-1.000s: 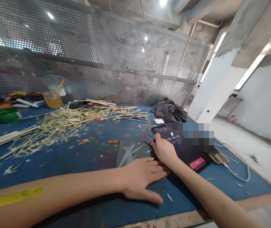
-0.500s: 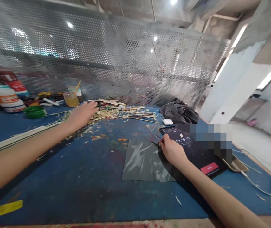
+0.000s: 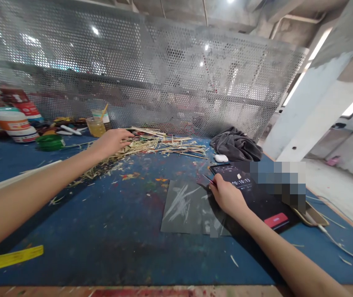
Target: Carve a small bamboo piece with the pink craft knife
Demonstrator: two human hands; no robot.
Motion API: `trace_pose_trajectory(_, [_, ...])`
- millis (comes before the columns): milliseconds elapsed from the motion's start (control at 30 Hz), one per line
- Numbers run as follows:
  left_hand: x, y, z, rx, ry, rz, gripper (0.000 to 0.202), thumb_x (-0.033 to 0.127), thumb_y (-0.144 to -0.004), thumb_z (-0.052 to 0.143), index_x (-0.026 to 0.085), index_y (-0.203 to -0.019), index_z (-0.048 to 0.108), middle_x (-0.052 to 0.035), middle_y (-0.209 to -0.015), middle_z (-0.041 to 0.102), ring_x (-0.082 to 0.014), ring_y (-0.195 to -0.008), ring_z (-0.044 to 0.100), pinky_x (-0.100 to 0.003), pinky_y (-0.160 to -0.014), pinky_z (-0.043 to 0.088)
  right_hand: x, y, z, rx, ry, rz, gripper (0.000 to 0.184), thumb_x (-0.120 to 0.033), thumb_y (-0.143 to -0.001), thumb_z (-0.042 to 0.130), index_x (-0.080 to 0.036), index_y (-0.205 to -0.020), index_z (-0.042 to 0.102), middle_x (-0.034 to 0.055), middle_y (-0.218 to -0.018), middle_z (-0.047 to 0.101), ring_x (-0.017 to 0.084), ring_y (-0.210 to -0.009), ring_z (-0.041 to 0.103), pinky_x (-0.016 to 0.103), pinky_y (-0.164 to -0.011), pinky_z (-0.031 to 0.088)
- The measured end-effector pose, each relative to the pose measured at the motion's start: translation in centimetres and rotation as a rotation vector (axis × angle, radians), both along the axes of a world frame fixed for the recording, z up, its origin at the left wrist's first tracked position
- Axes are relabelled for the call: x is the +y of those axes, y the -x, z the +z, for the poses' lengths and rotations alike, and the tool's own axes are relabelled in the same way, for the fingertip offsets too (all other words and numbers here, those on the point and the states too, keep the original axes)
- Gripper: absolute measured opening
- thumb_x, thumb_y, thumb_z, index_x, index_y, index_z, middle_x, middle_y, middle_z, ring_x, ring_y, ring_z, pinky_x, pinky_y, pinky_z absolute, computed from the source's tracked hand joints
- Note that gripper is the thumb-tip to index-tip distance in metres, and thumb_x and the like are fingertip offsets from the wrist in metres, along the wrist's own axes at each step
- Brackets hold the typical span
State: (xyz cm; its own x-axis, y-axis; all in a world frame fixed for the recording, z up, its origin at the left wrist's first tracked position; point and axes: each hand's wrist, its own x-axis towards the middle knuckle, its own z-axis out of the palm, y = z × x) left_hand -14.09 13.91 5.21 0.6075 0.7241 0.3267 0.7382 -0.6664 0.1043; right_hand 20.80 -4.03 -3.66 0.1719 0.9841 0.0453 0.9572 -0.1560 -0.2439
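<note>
My left hand [image 3: 112, 142] reaches far over the blue table [image 3: 108, 222] and rests, fingers stretched out, on a pile of thin bamboo strips and shavings [image 3: 145, 146]. My right hand [image 3: 227, 196] lies closed at the right edge of a dark cutting mat [image 3: 188, 206], pinching a thin red-handled tool [image 3: 209, 180] whose tip points up and left. Just beyond that hand lies a dark tablet [image 3: 253, 196] showing a timer and a red button.
A grey cloth [image 3: 236, 146] and a white earbud case [image 3: 221, 158] lie at the back right. Tubs [image 3: 12, 123], a green lid [image 3: 50, 142] and a cup of yellow liquid [image 3: 95, 126] stand back left. A yellow ruler [image 3: 9, 260] lies at the near left. A perforated metal screen [image 3: 164, 82] closes the back.
My left hand left the cutting mat and swept up and left to the bamboo pile, reaching a little further in the last half second. The right hand stayed by the tablet.
</note>
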Motion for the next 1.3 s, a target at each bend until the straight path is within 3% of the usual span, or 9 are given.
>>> trace_pose_trajectory(167, [-2.6,-4.0,0.3,0.042,0.041,0.096,0.049,0.048,-0.095,0.038,0.01,-0.089,0.07,0.007,-0.048,0.054,-0.0035,-0.045,0.047,-0.018,-0.051,0.026,-0.3,-0.2,0.9,0.195,-0.058,0.185,0.019,-0.028,-0.098,0.038,-0.019,-0.092,0.054,0.0049,-0.085,0.069,0.017,-0.079,0.064,0.024,-0.066,0.04])
trace_pose_trajectory(267, [-5.0,-7.4,-0.6,0.069,0.146,-0.015,0.045,0.047,-0.094,0.043,0.015,-0.079,0.072,0.0013,-0.061,0.067,-0.0085,-0.053,0.057,-0.02,-0.056,0.032,-1.0,0.3,1.5,0.291,0.013,0.375,0.031,-0.031,-0.095,0.045,-0.02,-0.069,0.056,-0.0015,-0.068,0.065,0.012,-0.064,0.06,0.021,-0.06,0.039])
trace_pose_trajectory(333, [-6.8,-9.6,-1.4,0.105,0.232,-0.149,0.039,0.042,-0.093,0.048,0.018,-0.073,0.072,0.0007,-0.064,0.07,-0.0103,-0.058,0.06,-0.021,-0.059,0.035,-1.4,0.7,1.5,0.311,0.036,0.424,0.034,-0.031,-0.095,0.045,-0.02,-0.065,0.056,-0.0017,-0.063,0.062,0.012,-0.059,0.058,0.021,-0.057,0.037])
trace_pose_trajectory(500, [-10.3,-13.8,-3.4,0.138,0.364,-0.457,0.021,0.031,-0.091,0.057,0.021,-0.089,0.075,-0.0014,-0.089,0.071,-0.0134,-0.083,0.064,-0.02,-0.074,0.041,-1.3,0.0,1.2,0.304,-0.194,0.251,0.023,-0.039,-0.095,0.044,-0.019,-0.094,0.056,0.0014,-0.072,0.063,0.018,-0.066,0.058,0.026,-0.06,0.036])
trace_pose_trajectory(633, [-11.0,-15.9,-5.2,0.127,0.432,-0.645,0.018,0.03,-0.085,0.068,0.023,-0.101,0.074,-0.0032,-0.097,0.067,-0.0169,-0.094,0.063,-0.022,-0.081,0.043,-1.3,-0.7,1.3,0.351,-0.446,0.212,0.023,-0.037,-0.098,0.037,-0.021,-0.091,0.052,0.0,-0.072,0.06,0.016,-0.066,0.057,0.024,-0.062,0.039])
trace_pose_trajectory(767, [-9.8,-16.8,-6.8,0.022,0.595,-0.754,0.005,0.022,-0.083,0.07,0.021,-0.083,0.075,0.0,-0.083,0.069,-0.0142,-0.084,0.064,-0.019,-0.074,0.044,-2.2,-0.4,1.7,0.326,-0.522,0.389,0.021,-0.03,-0.098,0.039,-0.021,-0.087,0.054,-0.0016,-0.068,0.059,0.012,-0.058,0.055,0.021,-0.055,0.038])
trace_pose_trajectory(1000, [-8.4,-15.6,-7.9,-0.127,0.814,-0.623,0.008,0.018,-0.078,0.068,0.022,-0.079,0.075,0.0039,-0.071,0.069,-0.011,-0.071,0.063,-0.017,-0.063,0.042,-2.4,-0.3,0.6,0.155,-0.294,0.784,0.015,-0.025,-0.099,0.043,-0.021,-0.104,0.057,-0.0011,-0.073,0.064,0.012,-0.061,0.059,0.024,-0.054,0.036])
trace_pose_trajectory(1100, [-8.2,-15.5,-8.0,-0.142,0.856,-0.564,0.005,0.018,-0.076,0.07,0.021,-0.074,0.074,0.0044,-0.067,0.067,-0.01,-0.065,0.061,-0.017,-0.059,0.042,-1.9,-0.6,-0.3,0.102,-0.306,0.823,0.013,-0.022,-0.099,0.046,-0.02,-0.101,0.059,-0.0012,-0.073,0.063,0.011,-0.058,0.056,0.025,-0.051,0.034])
trace_pose_trajectory(1300, [-7.7,-15.7,-7.7,-0.116,0.86,-0.606,0.011,0.023,-0.081,0.065,0.025,-0.077,0.075,0.0051,-0.069,0.068,-0.0106,-0.067,0.063,-0.019,-0.059,0.041,-1.7,-1.1,-1.2,-0.03,-0.392,0.823,0.009,-0.02,-0.095,0.056,-0.021,-0.091,0.063,-0.0027,-0.079,0.068,0.009,-0.057,0.056,0.025,-0.051,0.035])
